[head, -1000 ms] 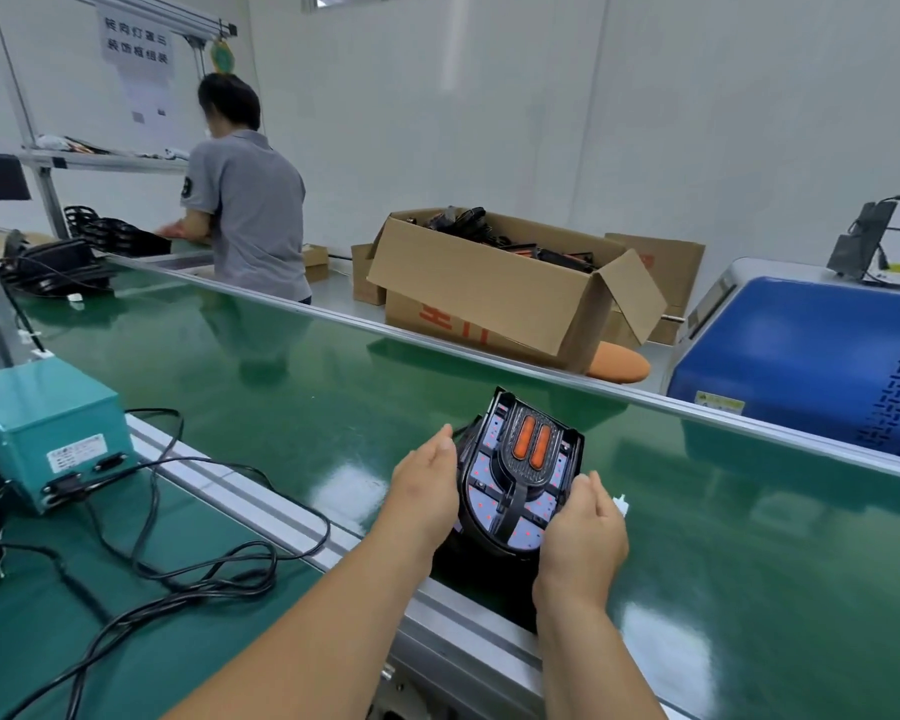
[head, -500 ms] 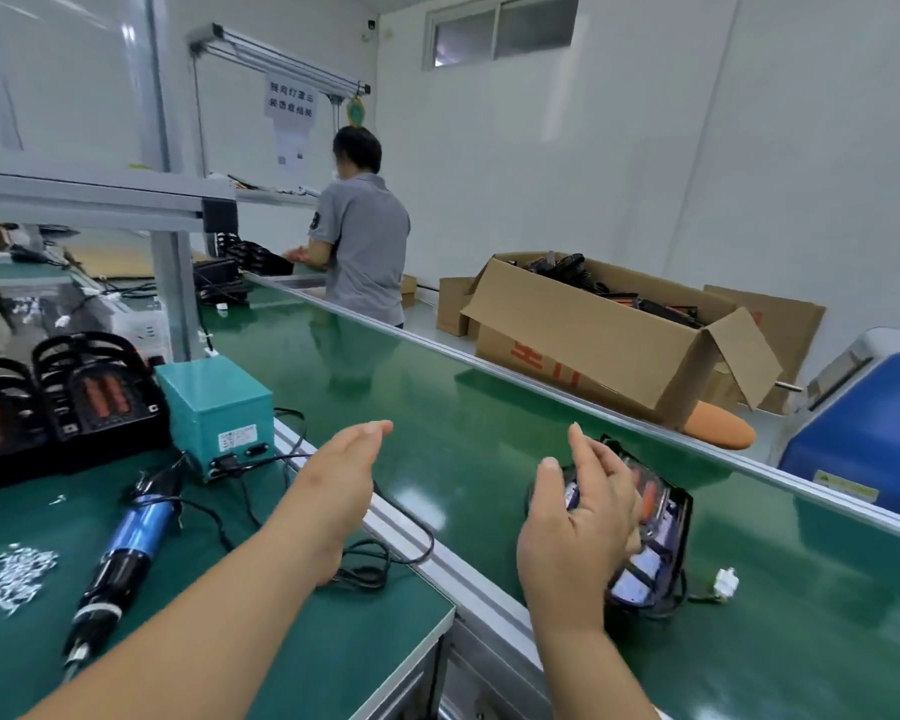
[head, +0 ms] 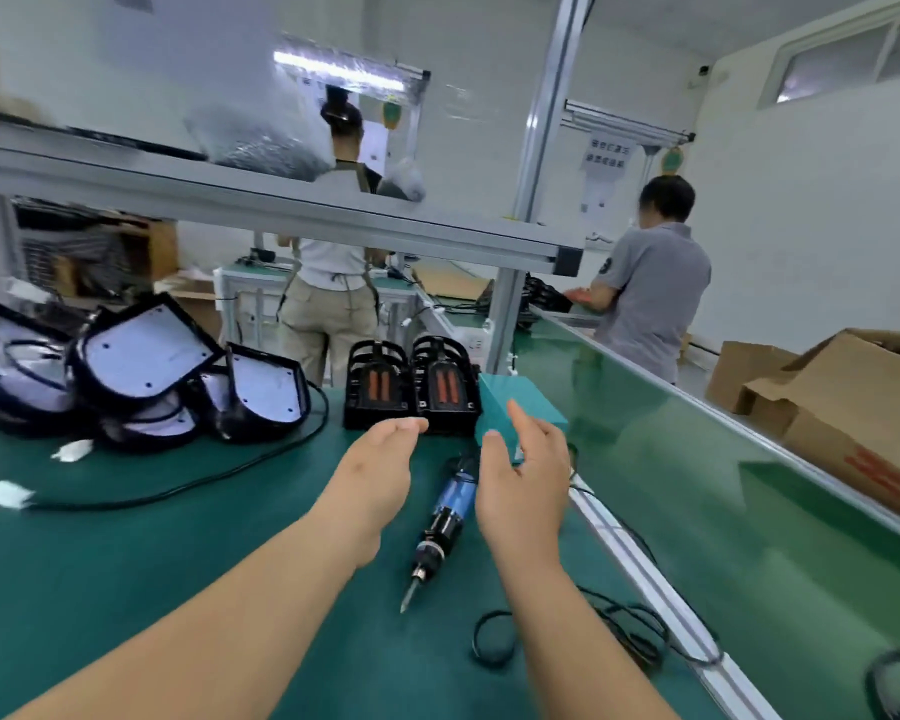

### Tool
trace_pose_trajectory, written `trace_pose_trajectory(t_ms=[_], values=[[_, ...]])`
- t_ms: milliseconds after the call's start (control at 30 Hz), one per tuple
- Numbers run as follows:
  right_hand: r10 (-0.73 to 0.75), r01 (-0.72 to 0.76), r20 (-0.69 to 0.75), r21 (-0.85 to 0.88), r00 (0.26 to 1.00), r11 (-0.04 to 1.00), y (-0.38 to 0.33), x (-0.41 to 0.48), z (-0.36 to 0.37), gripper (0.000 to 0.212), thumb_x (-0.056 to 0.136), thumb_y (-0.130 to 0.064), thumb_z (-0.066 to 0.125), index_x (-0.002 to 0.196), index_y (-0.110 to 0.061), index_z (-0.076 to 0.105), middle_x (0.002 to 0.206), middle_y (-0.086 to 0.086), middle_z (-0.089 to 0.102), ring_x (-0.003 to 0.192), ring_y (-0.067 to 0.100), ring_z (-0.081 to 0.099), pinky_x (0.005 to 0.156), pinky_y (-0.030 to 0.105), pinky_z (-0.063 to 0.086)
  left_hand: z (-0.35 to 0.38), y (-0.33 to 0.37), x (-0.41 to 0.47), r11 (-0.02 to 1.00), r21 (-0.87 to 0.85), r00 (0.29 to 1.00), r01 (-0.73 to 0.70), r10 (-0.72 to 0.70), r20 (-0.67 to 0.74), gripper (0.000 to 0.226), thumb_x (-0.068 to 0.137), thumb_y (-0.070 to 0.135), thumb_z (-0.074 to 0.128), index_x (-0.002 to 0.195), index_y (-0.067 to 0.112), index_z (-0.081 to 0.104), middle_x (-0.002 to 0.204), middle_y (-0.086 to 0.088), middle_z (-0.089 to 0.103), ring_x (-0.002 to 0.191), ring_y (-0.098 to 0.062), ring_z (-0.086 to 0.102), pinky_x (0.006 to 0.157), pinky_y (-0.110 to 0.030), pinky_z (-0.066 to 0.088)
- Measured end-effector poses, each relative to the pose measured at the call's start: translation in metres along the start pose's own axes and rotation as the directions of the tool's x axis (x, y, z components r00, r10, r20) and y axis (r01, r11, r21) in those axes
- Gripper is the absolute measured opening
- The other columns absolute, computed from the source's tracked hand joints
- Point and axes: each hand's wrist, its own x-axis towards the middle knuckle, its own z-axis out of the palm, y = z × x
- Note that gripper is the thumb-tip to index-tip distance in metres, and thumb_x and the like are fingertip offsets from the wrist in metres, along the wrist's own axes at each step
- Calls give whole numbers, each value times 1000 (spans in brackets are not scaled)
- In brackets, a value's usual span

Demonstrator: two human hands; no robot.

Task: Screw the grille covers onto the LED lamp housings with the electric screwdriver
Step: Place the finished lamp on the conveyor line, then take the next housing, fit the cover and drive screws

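Two black grille covers (head: 410, 383) with orange strips stand side by side at the back of the green bench. My left hand (head: 374, 475) is stretched toward them, fingers apart, empty, just short of the left one. My right hand (head: 524, 480) hovers open and empty above the blue electric screwdriver (head: 440, 527), which lies on the mat with its tip pointing toward me. A heap of LED lamp housings (head: 141, 376) with white boards and black cables lies at the far left.
A teal power box (head: 523, 410) sits behind my right hand. Black cables (head: 614, 628) loop along the bench's right rail. The green conveyor belt (head: 739, 501) runs on the right, with cardboard boxes (head: 853, 407) beyond. An aluminium shelf (head: 281, 210) crosses overhead. Two people stand behind.
My view swung left from the conveyor to the bench. My right hand let go of the lamp on the belt; both hands now reach over the bench, toward the grille covers and screwdriver.
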Motion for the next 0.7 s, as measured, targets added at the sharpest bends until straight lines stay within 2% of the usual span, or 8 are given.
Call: trace_pose_trajectory(t_ms=[133, 300, 433, 500, 533, 600, 700], values=[[-6, -2, 135, 57, 991, 998, -18, -5, 44, 43, 94, -19, 57, 137, -19, 58, 116, -9, 45, 119, 26, 51, 108, 45, 38, -47, 2, -2, 1000, 29, 990, 11, -6, -139, 27, 106, 32, 36, 121, 36, 58, 130, 10, 48, 124, -9, 40, 115, -43, 33], [-2, -28, 297, 98, 955, 995, -37, -22, 94, 45, 94, -17, 56, 139, -17, 56, 122, -2, 49, 121, 23, 49, 109, 40, 37, -101, -4, -11, 999, 23, 952, 27, -19, -305, 34, 105, 32, 37, 132, 28, 58, 139, 2, 48, 122, -12, 41, 114, -42, 34], [22, -67, 413, 96, 911, 993, -47, -37, 131, 47, 95, -19, 54, 142, -17, 53, 131, 3, 48, 122, 22, 49, 108, 38, 39, -134, -16, -18, 996, -17, 920, 87, -87, -382, 39, 104, 34, 37, 138, 27, 54, 148, 1, 44, 133, -17, 40, 112, -38, 31], [41, -88, 461, 81, 886, 993, -47, -42, 148, 49, 94, -18, 53, 143, -16, 52, 125, 5, 51, 112, 22, 52, 100, 32, 41, -147, -23, -18, 991, -47, 899, 128, -136, -417, 40, 104, 37, 37, 139, 30, 53, 149, 2, 44, 137, -21, 40, 109, -36, 31], [59, -102, 480, 65, 875, 993, -46, -45, 157, 50, 94, -17, 52, 144, -15, 51, 122, 6, 53, 107, 22, 53, 93, 30, 42, -152, -29, -18, 988, -58, 888, 142, -153, -433, 40, 104, 37, 37, 140, 30, 53, 149, 2, 44, 137, -22, 40, 109, -37, 31], [128, -159, 502, 19, 855, 987, -40, -52, 174, 50, 95, -17, 50, 144, -14, 50, 127, 8, 57, 108, 22, 55, 89, 29, 41, -161, -42, -16, 986, -82, 872, 148, -169, -460, 41, 103, 37, 39, 141, 27, 53, 148, 2, 45, 136, -21, 41, 114, -39, 32], [279, -288, 521, -65, 807, 955, -23, -69, 197, 49, 97, -18, 48, 145, -12, 48, 133, 10, 57, 117, 24, 56, 96, 29, 40, -165, -61, -9, 980, -150, 853, 129, -187, -487, 39, 103, 35, 46, 137, 19, 55, 141, 0, 52, 131, -19, 46, 116, -41, 34]])
